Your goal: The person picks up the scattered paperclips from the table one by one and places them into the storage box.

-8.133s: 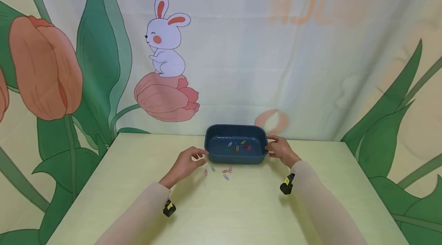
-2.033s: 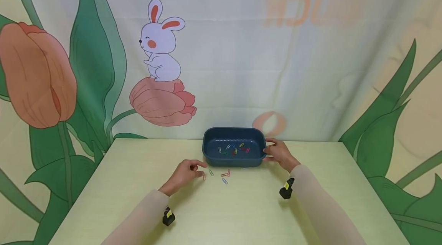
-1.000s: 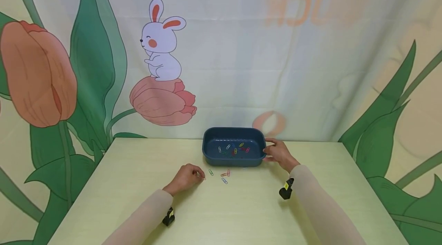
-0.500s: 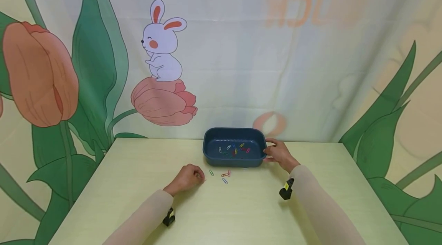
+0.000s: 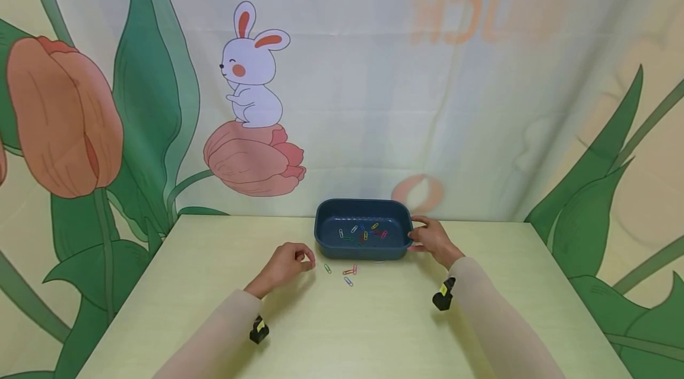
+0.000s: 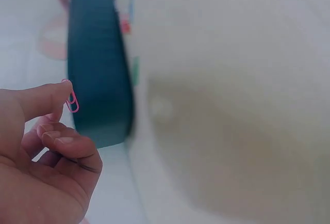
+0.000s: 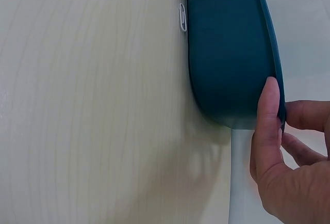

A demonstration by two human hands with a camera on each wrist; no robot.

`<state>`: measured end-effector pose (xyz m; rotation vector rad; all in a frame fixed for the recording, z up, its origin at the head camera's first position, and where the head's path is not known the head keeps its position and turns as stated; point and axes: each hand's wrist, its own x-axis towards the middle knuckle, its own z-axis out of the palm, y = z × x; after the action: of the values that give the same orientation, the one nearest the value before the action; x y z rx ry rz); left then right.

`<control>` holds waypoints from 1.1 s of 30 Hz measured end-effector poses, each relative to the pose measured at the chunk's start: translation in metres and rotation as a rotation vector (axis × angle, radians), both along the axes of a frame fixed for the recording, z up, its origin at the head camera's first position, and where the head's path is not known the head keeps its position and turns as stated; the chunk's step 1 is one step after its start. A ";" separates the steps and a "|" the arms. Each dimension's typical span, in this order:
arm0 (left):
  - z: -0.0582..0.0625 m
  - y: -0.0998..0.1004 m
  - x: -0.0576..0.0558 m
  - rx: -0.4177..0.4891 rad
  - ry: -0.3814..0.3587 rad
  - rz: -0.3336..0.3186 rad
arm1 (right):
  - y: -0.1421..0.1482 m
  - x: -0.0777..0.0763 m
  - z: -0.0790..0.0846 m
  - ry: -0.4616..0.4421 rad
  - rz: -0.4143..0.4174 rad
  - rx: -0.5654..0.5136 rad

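Observation:
A pink paper clip (image 6: pixel 73 102) is pinched between the thumb and a finger of my left hand (image 5: pixel 284 266), raised just off the front left corner of a dark blue plastic bin (image 5: pixel 363 253). The other fingers of that hand are bent and hold nothing. At the bin's right end, my right hand (image 5: pixel 434 237) grips the rim, with fingers on both sides of the wall in the right wrist view. Several coloured paper clips lie inside the bin, among them a yellow paper clip (image 5: pixel 366 236) and a white paper clip (image 5: pixel 341 233).
On the table (image 5: pixel 363 331) before the bin lie a green paper clip (image 5: pixel 328 268), a red paper clip (image 5: pixel 348 272), a pink one touching it and a blue paper clip (image 5: pixel 349 281). A white paper clip (image 7: pixel 182 17) lies against the bin's front. Behind hangs a printed curtain (image 5: pixel 347 70).
My left hand has put a white paper clip in the bin, then picked the pink clip off the table and lifted it toward the bin. My right hand has stayed at the rim.

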<state>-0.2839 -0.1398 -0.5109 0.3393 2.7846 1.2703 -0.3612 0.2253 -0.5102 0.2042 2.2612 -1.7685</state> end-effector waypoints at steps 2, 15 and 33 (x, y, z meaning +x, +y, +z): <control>0.009 0.001 0.000 0.015 -0.002 0.011 | 0.000 0.000 0.000 0.002 0.001 -0.001; 0.039 0.008 -0.011 0.052 0.007 0.056 | 0.001 -0.001 0.001 -0.005 0.005 -0.001; 0.066 0.033 -0.042 0.077 0.006 0.072 | 0.002 -0.005 -0.003 0.005 0.005 -0.001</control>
<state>-0.3260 -0.1067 -0.4446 0.2503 2.7823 1.3966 -0.3658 0.2273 -0.5129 0.1941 2.2623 -1.7699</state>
